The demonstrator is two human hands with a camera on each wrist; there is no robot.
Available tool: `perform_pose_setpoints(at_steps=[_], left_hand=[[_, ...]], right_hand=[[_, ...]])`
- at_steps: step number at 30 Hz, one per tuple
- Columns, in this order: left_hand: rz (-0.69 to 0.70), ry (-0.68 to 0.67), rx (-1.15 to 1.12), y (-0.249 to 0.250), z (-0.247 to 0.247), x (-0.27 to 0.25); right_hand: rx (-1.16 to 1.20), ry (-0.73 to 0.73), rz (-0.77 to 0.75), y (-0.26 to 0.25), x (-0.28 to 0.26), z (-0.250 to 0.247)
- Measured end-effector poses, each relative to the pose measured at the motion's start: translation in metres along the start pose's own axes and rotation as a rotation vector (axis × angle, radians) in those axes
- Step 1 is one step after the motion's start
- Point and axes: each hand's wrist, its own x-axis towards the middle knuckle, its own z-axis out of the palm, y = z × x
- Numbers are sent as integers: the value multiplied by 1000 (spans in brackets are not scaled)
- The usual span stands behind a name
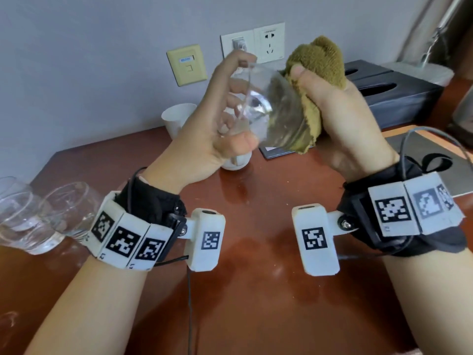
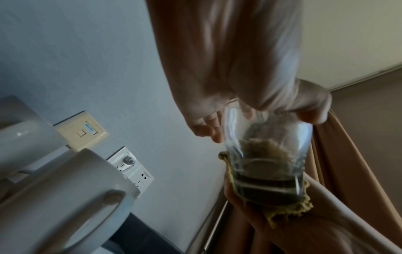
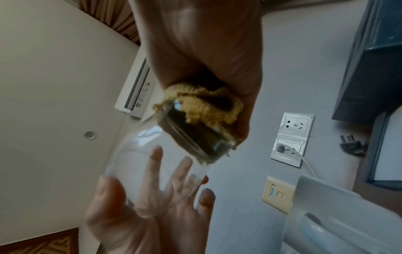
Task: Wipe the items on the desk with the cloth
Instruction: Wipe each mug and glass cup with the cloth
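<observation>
I hold a clear drinking glass (image 1: 276, 106) tilted on its side above the desk. My left hand (image 1: 238, 98) grips it at the open rim end, thumb below and index finger on top. My right hand (image 1: 332, 98) clutches an olive-green cloth (image 1: 320, 60) and presses it over the base end of the glass. The left wrist view shows the glass (image 2: 267, 154) with the cloth (image 2: 289, 211) wrapped under its thick bottom. In the right wrist view the cloth (image 3: 208, 106) covers the base of the glass (image 3: 163, 154), and the left hand's fingers (image 3: 156, 171) show through the clear wall.
Two more clear glasses (image 1: 66, 208) stand at the desk's left edge. A white paper cup (image 1: 176, 119) and a white mug (image 1: 235, 162) sit behind my left hand. A black tissue box (image 1: 394, 90) is at the back right, a grey tray (image 1: 422, 155) to the right.
</observation>
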Motion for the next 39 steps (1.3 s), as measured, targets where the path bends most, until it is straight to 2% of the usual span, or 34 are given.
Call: perform_pose_setpoints(at_steps=[4, 8, 12, 15, 17, 20, 23, 26, 29, 32, 37, 39], left_hand=[[-45, -51, 36, 4, 1, 0], [-61, 12, -53, 2, -3, 0], [-82, 123, -87, -5, -9, 1], [-97, 150, -65, -7, -7, 1], [-107, 151, -79, -4, -2, 1], [-112, 137, -86, -2, -1, 1], [-109, 147, -92, -1, -7, 0], [-139, 213, -162, -2, -9, -2], [-165, 273, -238, -1, -6, 1], [-205, 289, -267, -2, -6, 4], [-257, 252, -128, -7, -1, 2], [-260, 243, -61, -7, 5, 2]], right_hand=[[103, 30, 82, 4, 4, -6], [73, -110, 42, 5, 0, -3], [-277, -262, -191, 4, -8, 2], [-595, -286, -343, 10, -9, 4], [-587, -179, -311, 9, -5, 6], [-548, -41, -170, 5, 2, 1], [-485, -66, -35, 9, 3, -4], [-291, -86, 67, 10, 2, -2], [-191, -148, 100, 8, -1, -3], [-253, -197, -5, 6, -3, -3], [-499, -253, -341, 12, -6, -1], [-616, -238, -416, 15, -4, -1]])
